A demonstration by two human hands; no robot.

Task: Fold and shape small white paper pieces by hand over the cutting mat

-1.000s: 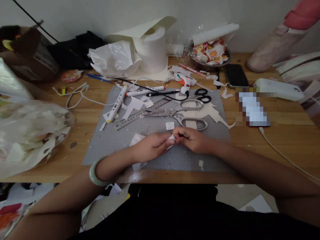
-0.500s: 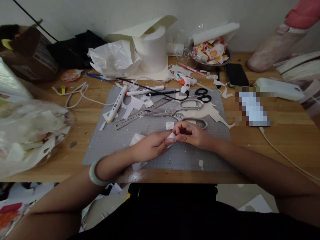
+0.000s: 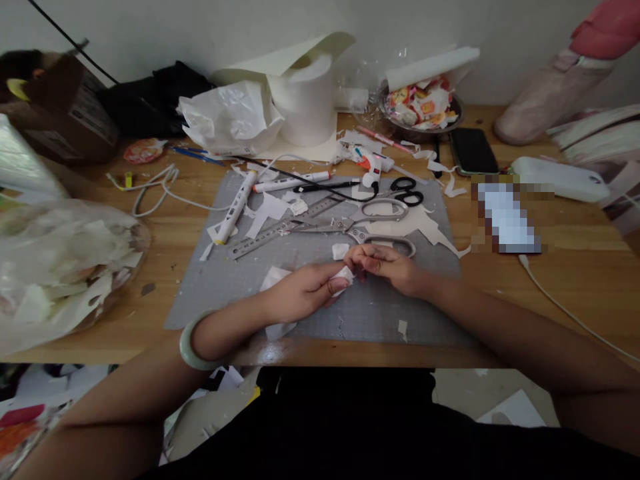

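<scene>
Over the grey cutting mat [image 3: 310, 320], my left hand [image 3: 305, 290] pinches a small folded piece of white paper [image 3: 344, 275] between thumb and fingers. My right hand [image 3: 385, 265] is closed, its curled fingertips meeting the right edge of that paper. Whatever may lie between its thumb and fingers is hidden. Just beyond the fingers rests a small white paper square [image 3: 341, 251]. Another white paper piece [image 3: 273, 277] lies partly under my left hand. Large grey-handled scissors [image 3: 385, 212] and a steel ruler [image 3: 265, 237] lie farther back on the mat.
Markers [image 3: 236, 208], black-handled scissors [image 3: 407, 192] and a glue gun [image 3: 369, 167] lie behind the scissors. Paper scraps [image 3: 417, 223] are scattered about. At left stands a plastic bag of scraps [image 3: 65, 280]; at right, a phone [image 3: 510, 220] with a cable.
My right thumb has shifted up and away from the paper's edge, closing against the curled fingers. My left hand keeps its hold on the paper, almost unmoved.
</scene>
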